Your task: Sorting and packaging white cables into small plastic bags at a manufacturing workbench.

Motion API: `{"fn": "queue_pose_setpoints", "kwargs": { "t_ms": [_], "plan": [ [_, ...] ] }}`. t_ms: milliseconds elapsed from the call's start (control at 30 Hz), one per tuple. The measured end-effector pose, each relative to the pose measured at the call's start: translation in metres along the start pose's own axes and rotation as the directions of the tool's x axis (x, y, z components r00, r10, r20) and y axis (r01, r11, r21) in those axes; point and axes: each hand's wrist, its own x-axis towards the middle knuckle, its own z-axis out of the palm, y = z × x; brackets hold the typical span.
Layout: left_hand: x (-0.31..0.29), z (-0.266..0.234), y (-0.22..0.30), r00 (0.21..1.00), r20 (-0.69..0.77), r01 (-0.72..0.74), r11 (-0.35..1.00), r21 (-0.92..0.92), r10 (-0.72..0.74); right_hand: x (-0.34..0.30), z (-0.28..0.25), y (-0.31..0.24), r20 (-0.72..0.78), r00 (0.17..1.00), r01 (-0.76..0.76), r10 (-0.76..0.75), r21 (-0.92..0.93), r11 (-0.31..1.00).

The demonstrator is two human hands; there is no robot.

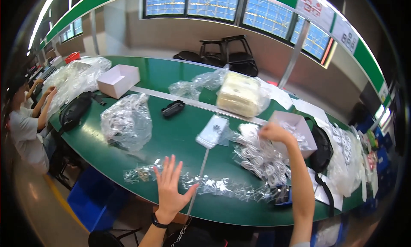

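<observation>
My left hand [169, 190] is raised over the table's near edge with its fingers spread and nothing in it. Close by it lie small clear plastic wrappers [214, 186], strewn in a row along the green table. At the right, my right hand [274, 132] is closed above a heap of coiled white cables [263, 159], beside the white box [302, 118]. Its fingertips point down and are hidden, so whatever they may hold does not show. More white pieces lie inside that box. A stack of white cards or sheets [212, 131] rests left of the cables.
A clear bag of white items [126, 122], a black pouch [173, 109] and an open white box [119, 80] stand leftward. A yellowish wrapped bundle [238, 94] sits behind the cables. Black bags [321, 146] lie at right. A co-worker [28, 127] sits far left.
</observation>
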Motion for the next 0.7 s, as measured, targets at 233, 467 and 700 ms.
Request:
{"fn": "queue_pose_setpoints", "kwargs": {
  "t_ms": [233, 467, 700],
  "plan": [
    [0.005, -0.048, -0.030, 0.951, -0.302, 0.062, 0.998, -0.022, -0.066, -0.021, 0.027, -0.046, -0.356, 0.928, -0.042, -0.106, -0.384, 0.922],
    [0.070, -0.085, -0.140, 0.959, -0.219, 0.195, 0.980, 0.042, -0.181, 0.014, 0.078, -0.161, -0.186, 0.846, 0.446, -0.499, -0.266, 0.855],
    [0.155, -0.041, -0.249, 0.991, 0.094, -0.136, 0.636, 0.760, 0.099, 0.042, 0.136, -0.183, -0.020, 0.930, 0.323, -0.366, -0.426, 0.845]
  ]
}}
